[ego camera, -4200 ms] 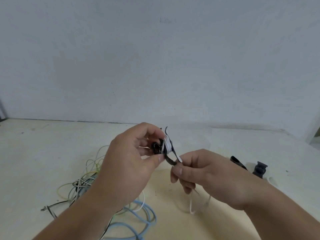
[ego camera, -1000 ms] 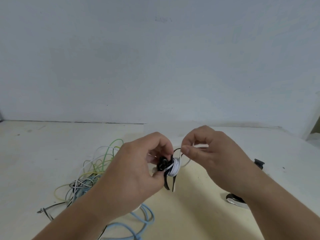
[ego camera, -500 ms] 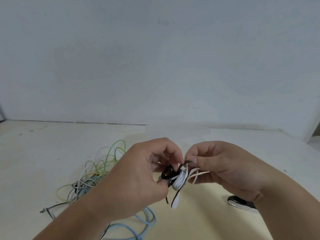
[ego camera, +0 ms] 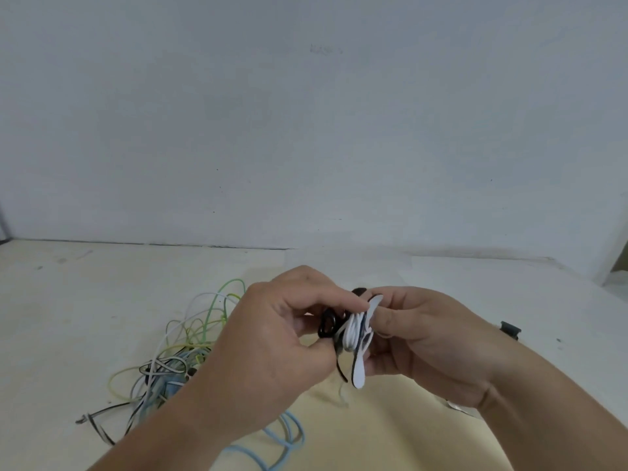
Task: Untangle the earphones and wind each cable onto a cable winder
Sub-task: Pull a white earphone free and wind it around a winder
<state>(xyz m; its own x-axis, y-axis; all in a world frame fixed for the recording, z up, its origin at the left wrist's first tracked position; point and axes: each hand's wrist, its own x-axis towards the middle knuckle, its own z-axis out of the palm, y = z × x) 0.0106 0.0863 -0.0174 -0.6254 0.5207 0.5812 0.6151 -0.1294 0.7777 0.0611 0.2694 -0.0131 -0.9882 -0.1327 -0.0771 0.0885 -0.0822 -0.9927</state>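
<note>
While the thumb and forefinger of the left hand [ego camera: 272, 348] pinch the black looped end [ego camera: 328, 326] of the cable winder [ego camera: 358, 372], its other fingers curl in behind. The right hand [ego camera: 424, 345] closes on the winder from the other side: its thumb [ego camera: 384, 317] presses flat against the upper white-faced flap, and its remaining fingers curl underneath. The winder is held in the air between the two hands, above the table and touching both. The white cable [ego camera: 351, 329] sits in tight turns around its middle, just beside the right thumb tip. The lower flap, black on one face and white on the other, hangs down free below the fingers, and a thin black strand hangs beside it.

Behind and below the left forearm lies the tangle of earphone cables [ego camera: 190, 345], with green, yellow, white and black-and-white strands looped over one another. A light blue cable [ego camera: 285, 433] trails out of it towards the near edge. Past the right wrist a small black clip [ego camera: 509, 329] lies on the table [ego camera: 85, 300], well apart from the hands. A glossy object [ego camera: 458, 406] shows under the right wrist, perhaps another winder, though most of it is hidden. The table is off-white and scuffed, with a pale yellow sheet [ego camera: 390, 436] spread under the hands. It meets a plain grey-white wall [ego camera: 306, 130].
</note>
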